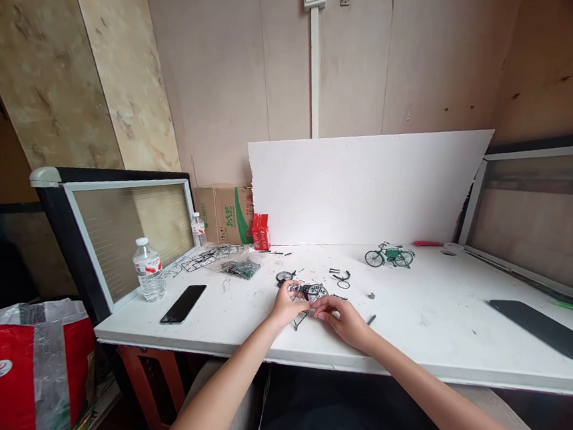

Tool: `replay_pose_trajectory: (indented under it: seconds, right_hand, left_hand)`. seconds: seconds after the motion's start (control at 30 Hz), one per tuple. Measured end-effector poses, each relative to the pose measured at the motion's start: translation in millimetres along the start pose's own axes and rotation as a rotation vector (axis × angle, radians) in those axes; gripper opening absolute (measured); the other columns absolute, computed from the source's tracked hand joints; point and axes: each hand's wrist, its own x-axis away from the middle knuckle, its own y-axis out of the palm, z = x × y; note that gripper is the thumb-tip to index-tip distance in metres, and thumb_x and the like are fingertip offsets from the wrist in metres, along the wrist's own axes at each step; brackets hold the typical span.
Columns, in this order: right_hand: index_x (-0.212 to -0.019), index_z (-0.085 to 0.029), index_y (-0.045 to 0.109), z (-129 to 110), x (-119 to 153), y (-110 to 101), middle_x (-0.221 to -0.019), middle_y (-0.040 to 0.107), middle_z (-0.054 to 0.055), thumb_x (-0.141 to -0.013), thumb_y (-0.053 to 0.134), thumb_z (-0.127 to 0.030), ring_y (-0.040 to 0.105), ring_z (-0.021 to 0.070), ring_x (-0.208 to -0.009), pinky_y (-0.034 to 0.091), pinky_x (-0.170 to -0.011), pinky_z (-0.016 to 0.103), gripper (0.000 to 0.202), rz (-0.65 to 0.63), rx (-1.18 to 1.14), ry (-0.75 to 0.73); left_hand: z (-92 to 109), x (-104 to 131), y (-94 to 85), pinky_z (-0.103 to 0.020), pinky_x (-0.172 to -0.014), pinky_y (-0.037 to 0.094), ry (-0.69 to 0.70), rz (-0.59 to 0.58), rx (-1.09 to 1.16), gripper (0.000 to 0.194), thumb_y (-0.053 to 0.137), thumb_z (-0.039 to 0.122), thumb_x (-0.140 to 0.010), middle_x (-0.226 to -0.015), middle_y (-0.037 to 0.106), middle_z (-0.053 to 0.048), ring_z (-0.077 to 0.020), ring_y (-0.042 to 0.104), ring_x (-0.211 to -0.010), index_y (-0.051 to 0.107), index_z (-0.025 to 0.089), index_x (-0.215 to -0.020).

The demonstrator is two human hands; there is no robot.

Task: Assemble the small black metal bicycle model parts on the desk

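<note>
Bending in from about seven o'clock and five o'clock, two bare forearms meet over the white table [440, 315], wrists low. The left hand [288, 303] curls its thumb and fingers around one side of a black model bicycle [317, 291]; the right hand [339, 316] brings its fingertips nearly together at the near side, though whether they grip a small part cannot be told. The model, between the hands, shows thin dark framework and one clear spoked wheel. Outward from there: one loose wheel [285, 276] just beside at eleven o'clock, several small black parts [343, 277] near two, one finished-looking green bicycle [390, 257] between two and three, one phone [184, 304] at nine, two water bottles [149, 270] around ten, and one red box [260, 232] at eleven.
</note>
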Motion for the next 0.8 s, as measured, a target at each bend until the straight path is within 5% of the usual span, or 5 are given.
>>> replay_pose_trajectory:
  seconds: [0.4,0.8]
  right_hand:
    - [-0.105,-0.026,0.069,-2.4,-0.5,-4.0,-0.112,0.072,0.009,-0.093,0.057,-0.027,0.068,0.0269,-0.1,0.056,-0.094,0.046,0.016,0.138,0.141,-0.037]
    - [-0.109,-0.025,0.068,12.5,-3.2,-5.9,-0.114,0.074,0.011,-0.098,0.065,-0.044,0.07,0.0278,-0.104,0.058,-0.098,0.047,0.023,0.204,0.049,-0.041]
  left_hand:
    - [-4.5,-1.7,-0.1,-0.028,-0.07,0.057,-0.024,-0.013,0.022,0.078,0.102,0.022,-0.055,-0.095,0.067,-0.004,-0.0172,0.071,-0.08,0.053,0.021,-0.116]
    - [-6.5,-2.0,-2.1,-0.029,-0.074,0.058,-0.005,-0.054,-0.033,0.074,0.1,0.025,-0.059,-0.098,0.068,-0.006,-0.0181,0.071,-0.086,0.056,0.02,-0.118]
